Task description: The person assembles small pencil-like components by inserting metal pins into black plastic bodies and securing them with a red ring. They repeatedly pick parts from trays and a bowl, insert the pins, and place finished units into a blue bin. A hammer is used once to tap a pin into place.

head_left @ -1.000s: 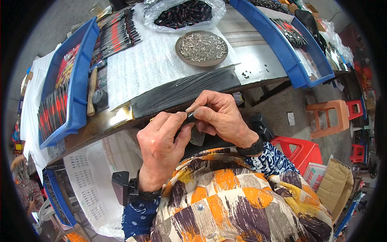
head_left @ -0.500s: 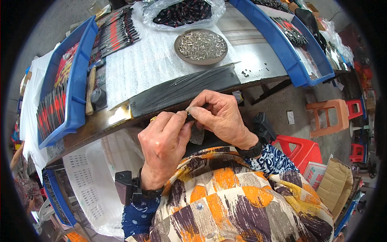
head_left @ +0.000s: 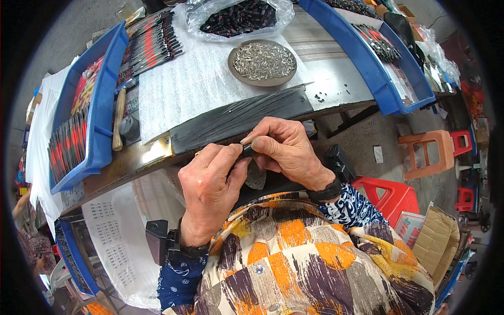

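Observation:
My left hand (head_left: 210, 184) and my right hand (head_left: 286, 152) meet in front of the table's near edge. Between their fingertips is a small black cylindrical piece (head_left: 247, 151), partly hidden by the fingers. The left thumb and forefinger pinch its near-left end; the right thumb and forefinger close on the other end. Just beyond the hands, a black pad (head_left: 236, 118) lies along the table edge. Behind it stands a round shallow bowl (head_left: 270, 83) filled with small silvery metal pieces (head_left: 263, 59).
A clear plastic bag (head_left: 286, 14) of black parts sits behind the bowl. Blue trays flank the work area, left (head_left: 105, 105) and right (head_left: 362, 63), holding slim parts. Beside the left tray lies a hammer (head_left: 119, 118). Red (head_left: 386, 195) and orange (head_left: 445, 152) stools stand at right.
The fingers have shifted slightly around the black piece, and more of it shows now. My right forefinger has straightened a little along its top.

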`<control>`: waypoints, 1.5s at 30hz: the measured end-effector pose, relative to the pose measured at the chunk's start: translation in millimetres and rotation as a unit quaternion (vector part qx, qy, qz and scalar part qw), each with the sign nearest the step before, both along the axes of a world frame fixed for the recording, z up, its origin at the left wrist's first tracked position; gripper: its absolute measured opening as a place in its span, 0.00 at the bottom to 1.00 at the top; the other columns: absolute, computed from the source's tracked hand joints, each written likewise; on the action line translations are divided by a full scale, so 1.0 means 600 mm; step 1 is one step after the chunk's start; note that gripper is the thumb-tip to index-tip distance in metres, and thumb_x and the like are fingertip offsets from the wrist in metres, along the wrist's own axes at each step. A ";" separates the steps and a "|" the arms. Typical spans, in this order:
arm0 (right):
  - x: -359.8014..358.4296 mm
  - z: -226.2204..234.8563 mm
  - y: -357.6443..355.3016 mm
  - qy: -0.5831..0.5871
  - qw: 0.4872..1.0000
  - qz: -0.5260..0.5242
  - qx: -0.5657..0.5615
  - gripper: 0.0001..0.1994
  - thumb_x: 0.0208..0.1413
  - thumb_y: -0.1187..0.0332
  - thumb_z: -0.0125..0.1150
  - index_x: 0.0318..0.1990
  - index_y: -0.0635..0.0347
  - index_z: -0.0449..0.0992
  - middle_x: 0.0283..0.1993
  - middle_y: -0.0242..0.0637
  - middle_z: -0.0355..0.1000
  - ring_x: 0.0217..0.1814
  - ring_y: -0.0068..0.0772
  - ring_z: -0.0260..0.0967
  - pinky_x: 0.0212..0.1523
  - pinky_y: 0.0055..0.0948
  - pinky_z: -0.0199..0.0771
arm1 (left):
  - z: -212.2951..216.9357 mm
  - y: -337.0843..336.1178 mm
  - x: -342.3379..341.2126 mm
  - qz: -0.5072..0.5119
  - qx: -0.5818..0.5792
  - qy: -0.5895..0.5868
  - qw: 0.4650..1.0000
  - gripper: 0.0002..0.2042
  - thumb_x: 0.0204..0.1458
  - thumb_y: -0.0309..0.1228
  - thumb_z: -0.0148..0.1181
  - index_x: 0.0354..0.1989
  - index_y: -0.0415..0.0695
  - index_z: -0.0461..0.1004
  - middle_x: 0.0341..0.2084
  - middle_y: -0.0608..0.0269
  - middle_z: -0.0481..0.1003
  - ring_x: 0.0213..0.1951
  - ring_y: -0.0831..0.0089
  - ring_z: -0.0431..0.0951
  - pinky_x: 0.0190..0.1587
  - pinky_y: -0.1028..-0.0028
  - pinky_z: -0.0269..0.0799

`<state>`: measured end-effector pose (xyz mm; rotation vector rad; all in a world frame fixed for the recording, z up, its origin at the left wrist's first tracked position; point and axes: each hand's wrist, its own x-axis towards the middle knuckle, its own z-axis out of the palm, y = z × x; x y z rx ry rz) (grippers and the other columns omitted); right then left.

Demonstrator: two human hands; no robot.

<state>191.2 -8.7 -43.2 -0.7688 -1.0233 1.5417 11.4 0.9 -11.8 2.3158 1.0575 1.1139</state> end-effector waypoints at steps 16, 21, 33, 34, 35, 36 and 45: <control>-0.007 0.011 -0.007 -0.129 0.989 -0.063 0.024 0.05 0.59 0.72 0.61 0.34 0.64 0.75 0.28 0.24 0.70 0.27 0.09 0.64 0.26 0.13 0.65 | -0.015 -0.001 0.007 0.005 0.079 0.038 0.996 0.13 0.40 0.20 0.67 0.36 0.41 0.77 0.24 0.59 0.73 0.25 0.62 0.76 0.27 0.68 0.73; -0.005 0.008 -0.006 -0.129 0.988 -0.076 0.041 0.06 0.59 0.71 0.62 0.35 0.64 0.75 0.28 0.24 0.71 0.28 0.09 0.64 0.27 0.12 0.66 | -0.015 0.000 0.011 0.006 0.069 0.026 0.997 0.13 0.39 0.19 0.67 0.36 0.40 0.77 0.24 0.58 0.73 0.26 0.62 0.76 0.28 0.68 0.73; 0.001 0.003 -0.002 -0.102 0.994 -0.031 0.035 0.07 0.61 0.68 0.60 0.38 0.63 0.75 0.26 0.27 0.72 0.22 0.10 0.64 0.20 0.12 0.63 | -0.015 0.001 0.009 0.001 0.051 0.003 0.999 0.13 0.39 0.18 0.66 0.36 0.39 0.77 0.24 0.56 0.74 0.25 0.61 0.76 0.27 0.69 0.72; 0.003 0.003 -0.003 -0.085 0.996 -0.022 0.028 0.07 0.62 0.67 0.60 0.38 0.63 0.75 0.25 0.28 0.72 0.21 0.10 0.63 0.19 0.12 0.62 | -0.014 0.001 0.008 0.004 0.027 -0.005 1.000 0.12 0.40 0.18 0.67 0.36 0.39 0.77 0.24 0.56 0.74 0.24 0.62 0.76 0.27 0.69 0.72; 0.006 0.003 -0.004 -0.068 0.997 -0.016 0.019 0.08 0.62 0.67 0.59 0.38 0.63 0.76 0.25 0.28 0.72 0.19 0.10 0.63 0.18 0.12 0.61 | -0.012 0.000 0.006 0.003 0.001 -0.017 1.000 0.12 0.40 0.19 0.67 0.35 0.38 0.77 0.24 0.56 0.74 0.24 0.63 0.76 0.26 0.70 0.72; 0.006 0.004 -0.004 -0.053 0.998 -0.012 0.014 0.08 0.63 0.67 0.58 0.38 0.63 0.76 0.24 0.28 0.72 0.18 0.10 0.62 0.17 0.12 0.60 | -0.010 0.000 0.004 0.004 -0.028 -0.031 0.999 0.11 0.41 0.19 0.67 0.35 0.38 0.77 0.24 0.56 0.74 0.23 0.64 0.76 0.26 0.71 0.71; 0.014 -0.003 0.000 -0.068 0.997 0.016 0.037 0.10 0.65 0.65 0.56 0.37 0.64 0.76 0.21 0.28 0.71 0.16 0.11 0.61 0.15 0.12 0.60 | -0.002 -0.001 -0.001 -0.014 -0.083 -0.037 0.996 0.10 0.42 0.19 0.68 0.35 0.37 0.77 0.22 0.56 0.74 0.22 0.67 0.75 0.25 0.73 0.70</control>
